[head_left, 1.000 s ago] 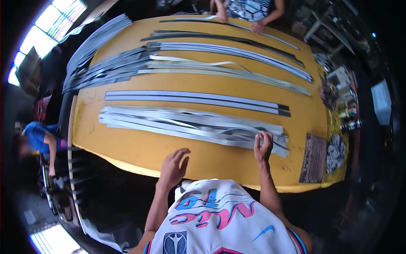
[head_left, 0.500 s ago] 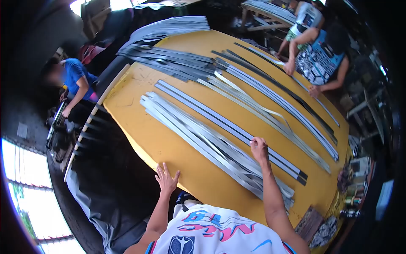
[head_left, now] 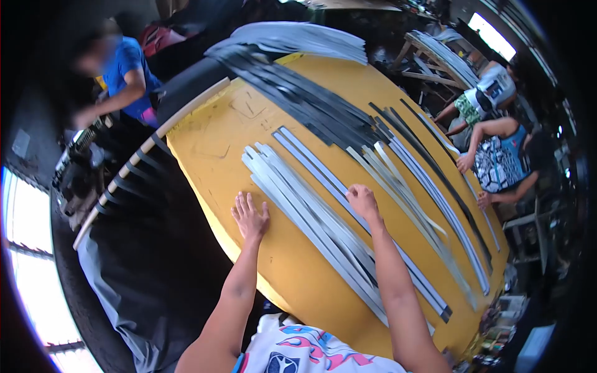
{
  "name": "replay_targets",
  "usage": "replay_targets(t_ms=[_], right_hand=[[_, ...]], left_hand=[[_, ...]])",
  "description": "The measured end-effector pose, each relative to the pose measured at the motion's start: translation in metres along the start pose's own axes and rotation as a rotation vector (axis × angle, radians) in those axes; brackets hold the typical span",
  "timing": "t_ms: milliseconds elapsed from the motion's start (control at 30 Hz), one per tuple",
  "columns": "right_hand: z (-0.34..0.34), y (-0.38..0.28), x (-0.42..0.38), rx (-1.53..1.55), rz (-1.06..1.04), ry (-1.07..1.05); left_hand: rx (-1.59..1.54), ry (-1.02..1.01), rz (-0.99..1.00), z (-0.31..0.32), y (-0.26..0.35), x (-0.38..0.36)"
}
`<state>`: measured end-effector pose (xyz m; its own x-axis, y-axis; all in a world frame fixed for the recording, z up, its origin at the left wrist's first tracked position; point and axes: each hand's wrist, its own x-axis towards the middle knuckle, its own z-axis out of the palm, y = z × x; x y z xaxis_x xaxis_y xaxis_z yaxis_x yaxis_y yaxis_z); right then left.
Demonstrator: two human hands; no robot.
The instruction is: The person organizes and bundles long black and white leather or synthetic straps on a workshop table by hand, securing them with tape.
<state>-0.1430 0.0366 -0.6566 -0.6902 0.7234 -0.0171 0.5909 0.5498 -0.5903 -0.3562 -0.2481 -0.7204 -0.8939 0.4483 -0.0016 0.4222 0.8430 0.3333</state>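
My left hand [head_left: 250, 219] lies flat with its fingers spread on the yellow tabletop [head_left: 283, 261], near its left edge. Beside it runs a loose bundle of pale grey strips [head_left: 298, 208]. My right hand [head_left: 362, 200] is closed, fingers curled together, over a pair of long light strips [head_left: 311, 171] with a dark line between them. Whatever its fingertips pinch is hidden. The far ends of these strips are dark, and my right forearm passes over part of the bundle.
Dark strips [head_left: 298, 99] and a grey stack [head_left: 298, 38] lie at the far end. More strips [head_left: 429, 180] run along the right. A person in blue [head_left: 130, 81] stands left; a co-worker [head_left: 497, 161] handles strips at right. A wooden rail [head_left: 134, 163] borders black sheeting.
The view has turned, shifting the table. My left hand has moved farther onto the tabletop, and my right hand has slid farther up along the paired strips, still closed.
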Motion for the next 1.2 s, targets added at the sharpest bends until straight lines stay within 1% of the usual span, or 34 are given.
replay_targets(t_ms=[33,67,133,167,233,300,333,367,400,467,500,567,700,767,800,867,900,967,1000,1067,1100,1133,1200], right_hand=[[0.007,-0.004,0.026,-0.061,-0.003,-0.020],[0.013,-0.006,0.047,-0.075,-0.008,-0.059],[0.031,-0.021,0.100,0.013,0.056,-0.061],[0.041,-0.030,0.126,0.019,0.053,-0.060],[0.057,-0.026,0.160,-0.104,-0.089,0.133],[0.072,-0.021,0.195,-0.112,-0.098,0.147],[0.076,-0.029,0.206,-0.113,-0.117,0.144],[0.079,-0.034,0.211,-0.122,-0.109,0.152],[0.087,-0.033,0.214,-0.179,-0.089,0.151],[0.107,-0.029,0.211,-0.314,-0.056,0.214],[0.112,-0.034,0.206,-0.318,-0.070,0.208],[0.117,-0.043,0.200,-0.439,0.026,0.268],[0.116,-0.043,0.198,-0.446,0.014,0.307],[0.108,-0.059,0.196,-0.427,0.017,0.189],[0.108,-0.054,0.198,-0.434,0.012,0.188],[0.112,-0.047,0.204,-0.355,-0.021,0.289],[0.114,-0.039,0.210,-0.354,-0.027,0.289],[0.108,-0.020,0.229,-0.226,-0.029,0.118],[0.097,-0.018,0.235,-0.228,-0.037,0.118],[0.069,-0.025,0.240,0.344,0.153,-0.315],[0.053,-0.034,0.237,0.509,0.172,-0.361],[0.037,-0.049,0.233,0.507,0.170,-0.358],[0.003,-0.082,0.225,0.612,0.175,-0.448]], left_hand=[[-0.013,0.006,0.005,-0.001,0.000,-0.001],[-0.016,-0.014,-0.031,0.001,-0.002,-0.007],[0.008,0.016,0.010,0.000,-0.002,0.001],[-0.011,-0.004,0.000,0.000,-0.002,0.002],[-0.027,-0.008,0.009,0.000,-0.004,0.000],[-0.049,-0.027,0.008,-0.003,-0.001,0.003],[-0.058,-0.027,0.005,-0.003,-0.002,0.002],[-0.053,-0.035,0.010,-0.003,-0.003,0.002],[-0.050,-0.040,0.014,-0.002,-0.003,0.002],[-0.065,-0.064,-0.008,-0.005,-0.002,0.001],[-0.061,-0.078,-0.003,-0.004,-0.002,0.000],[-0.055,-0.091,-0.004,-0.004,-0.003,0.006],[-0.039,-0.119,-0.001,-0.002,-0.003,0.002],[-0.034,-0.115,0.002,-0.002,-0.003,0.004],[-0.045,-0.123,-0.006,-0.002,-0.002,0.004],[-0.054,-0.126,-0.016,-0.002,-0.002,0.003],[-0.052,-0.128,-0.015,-0.002,-0.002,0.003],[-0.053,-0.123,-0.020,-0.003,-0.003,0.003],[-0.058,-0.121,-0.020,-0.003,-0.002,0.002],[-0.064,-0.114,-0.020,-0.004,-0.002,0.002],[-0.069,-0.112,-0.013,-0.005,-0.003,0.002],[-0.076,-0.109,-0.006,-0.004,-0.003,0.002],[-0.062,-0.085,0.002,0.000,-0.004,0.001]])
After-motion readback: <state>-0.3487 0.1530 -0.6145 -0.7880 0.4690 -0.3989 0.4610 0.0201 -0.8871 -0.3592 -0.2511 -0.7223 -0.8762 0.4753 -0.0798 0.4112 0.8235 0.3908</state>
